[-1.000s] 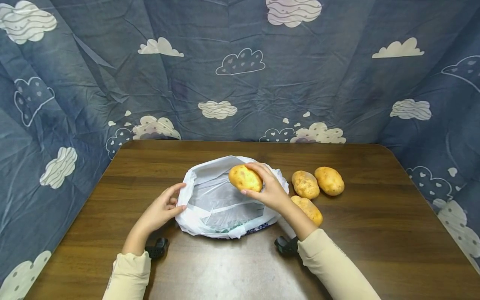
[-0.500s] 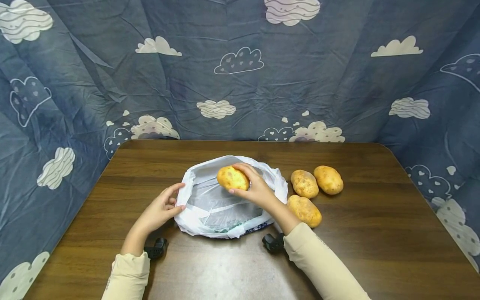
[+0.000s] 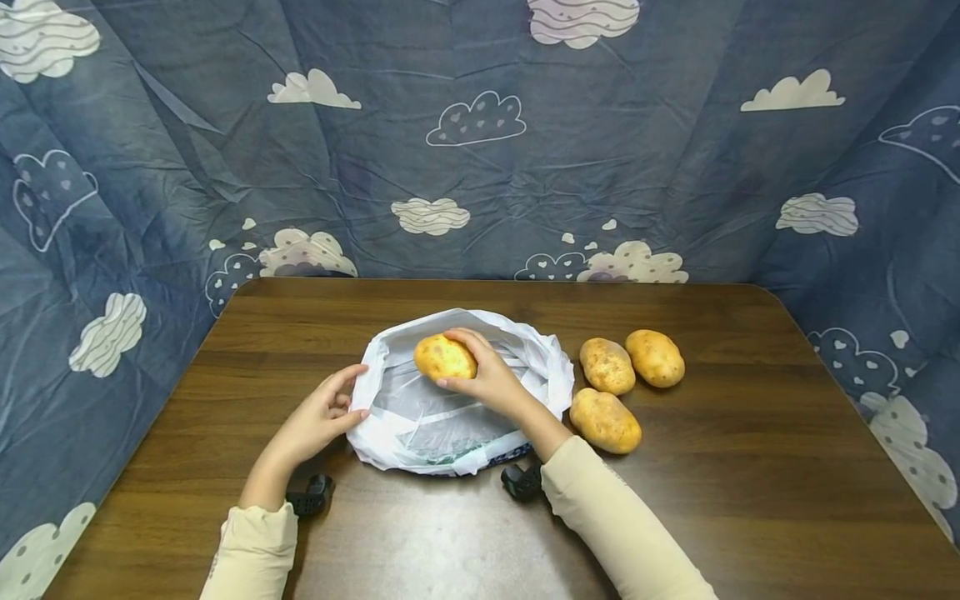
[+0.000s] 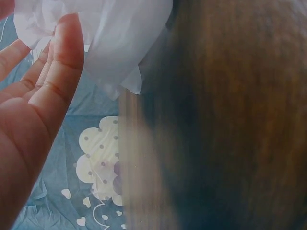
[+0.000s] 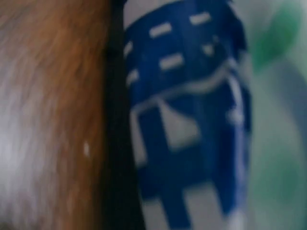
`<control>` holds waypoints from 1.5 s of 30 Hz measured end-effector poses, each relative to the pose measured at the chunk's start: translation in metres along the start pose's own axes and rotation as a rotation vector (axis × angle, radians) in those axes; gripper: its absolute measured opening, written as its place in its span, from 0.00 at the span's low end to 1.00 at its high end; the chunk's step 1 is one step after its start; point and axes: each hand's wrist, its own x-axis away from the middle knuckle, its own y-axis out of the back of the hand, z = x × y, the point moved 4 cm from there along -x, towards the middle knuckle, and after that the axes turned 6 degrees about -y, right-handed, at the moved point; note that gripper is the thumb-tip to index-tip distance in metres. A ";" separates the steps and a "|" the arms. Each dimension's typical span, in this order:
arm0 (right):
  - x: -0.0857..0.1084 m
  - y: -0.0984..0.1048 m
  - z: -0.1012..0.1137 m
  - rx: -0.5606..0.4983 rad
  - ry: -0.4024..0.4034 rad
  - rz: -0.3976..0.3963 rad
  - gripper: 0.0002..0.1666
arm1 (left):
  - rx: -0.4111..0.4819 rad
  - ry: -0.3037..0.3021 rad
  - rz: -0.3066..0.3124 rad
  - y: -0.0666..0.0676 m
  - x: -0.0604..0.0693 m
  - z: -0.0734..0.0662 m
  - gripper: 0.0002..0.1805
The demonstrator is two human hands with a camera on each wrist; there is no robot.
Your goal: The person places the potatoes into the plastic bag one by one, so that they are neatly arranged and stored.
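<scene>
White plastic bag (image 3: 378,442): left hand (image 3: 318,421) touching, spread | oval yellow potato (image 3: 441,357): right hand (image 3: 487,381) gripping, unreleased | three yellow-brown potatoes (image 3: 607,367): outside

Bag (image 3: 378,429): on table (image 3: 750,467), left rim at my left hand (image 3: 318,419).
Held potato (image 3: 441,358): my right hand (image 3: 491,375), above or inside bag, I can't tell.
Loose potatoes (image 3: 612,375): three, right of bag.
Curtain (image 3: 600,167): behind table.

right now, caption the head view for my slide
Right hand holding a potato over an open white bag, left hand touching its rim, three more potatoes on the table.
</scene>
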 end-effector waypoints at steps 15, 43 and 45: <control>-0.007 -0.024 -0.004 -0.055 -0.055 0.032 0.38 | -0.001 0.006 -0.004 0.000 0.000 -0.001 0.33; -0.001 -0.020 -0.003 -0.066 -0.063 -0.001 0.39 | -0.018 -0.004 -0.002 0.000 0.000 0.000 0.32; 0.001 -0.016 0.006 -0.068 -0.052 -0.008 0.39 | -0.019 -0.005 -0.001 0.000 0.000 0.000 0.32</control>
